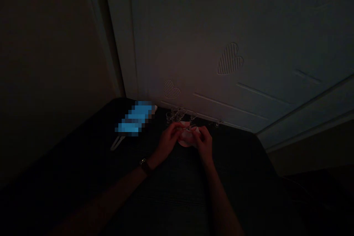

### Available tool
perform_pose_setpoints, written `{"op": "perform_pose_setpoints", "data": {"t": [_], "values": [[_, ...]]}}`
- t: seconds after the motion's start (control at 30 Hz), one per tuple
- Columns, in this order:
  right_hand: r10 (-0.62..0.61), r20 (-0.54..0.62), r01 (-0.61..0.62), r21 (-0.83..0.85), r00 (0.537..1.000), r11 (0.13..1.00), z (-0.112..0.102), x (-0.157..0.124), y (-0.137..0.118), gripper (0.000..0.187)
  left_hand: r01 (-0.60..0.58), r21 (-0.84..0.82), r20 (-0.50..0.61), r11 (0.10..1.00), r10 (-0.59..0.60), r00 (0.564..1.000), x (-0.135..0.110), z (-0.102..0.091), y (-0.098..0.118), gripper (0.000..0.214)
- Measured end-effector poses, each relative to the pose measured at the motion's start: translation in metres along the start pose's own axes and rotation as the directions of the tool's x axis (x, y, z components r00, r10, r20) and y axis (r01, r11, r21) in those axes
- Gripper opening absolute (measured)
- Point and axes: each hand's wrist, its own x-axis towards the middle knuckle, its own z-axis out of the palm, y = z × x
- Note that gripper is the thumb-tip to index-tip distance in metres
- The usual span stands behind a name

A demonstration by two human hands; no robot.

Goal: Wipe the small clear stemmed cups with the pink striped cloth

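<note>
The picture is very dark. My left hand (168, 138) and my right hand (204, 141) face each other near the back of the dark table, both with bent, pinching fingers. Between them is a pale pinkish cloth or paper (186, 142), touched by the right fingers. A small, shiny, clear thing (190, 127), perhaps a little glass, shows between the fingertips above it; its shape is partly hidden. Just behind my hands stand several small clear glasses (177, 113).
A lit phone-like screen (135, 118), blurred out, lies left of my hands with a white loop (117, 142) at its near end. Another small glass (218, 122) is at right by the wall. A pale panel (188, 44) with raised hearts rises behind the table (171, 195).
</note>
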Motion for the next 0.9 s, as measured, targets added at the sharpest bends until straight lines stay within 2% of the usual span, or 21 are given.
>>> {"op": "perform_pose_setpoints", "data": {"t": [0.23, 0.53, 0.73, 0.9], "values": [[0.031, -0.037, -0.031, 0.006, 0.999, 0.999, -0.001, 0.002, 0.005, 0.023, 0.039, -0.026, 0.051, 0.999, -0.037, 0.998, -0.002, 0.002, 0.003, 0.03], [0.08, -0.025, -0.079, 0.038, 0.997, 0.996, 0.001, 0.002, 0.011, 0.024, 0.121, -0.008, 0.096, 0.993, -0.12, 0.988, -0.002, 0.001, -0.001, 0.026], [0.09, 0.002, -0.09, 0.035, 0.996, 0.995, 0.001, -0.001, 0.008, 0.024, 0.16, 0.026, 0.087, 0.987, -0.161, 0.983, -0.001, -0.003, 0.0, 0.026], [0.1, -0.019, -0.1, 0.018, 0.995, 0.995, 0.0, 0.0, 0.01, 0.024, 0.137, 0.078, 0.078, 0.988, -0.143, 0.987, -0.001, -0.002, 0.0, 0.024]]}}
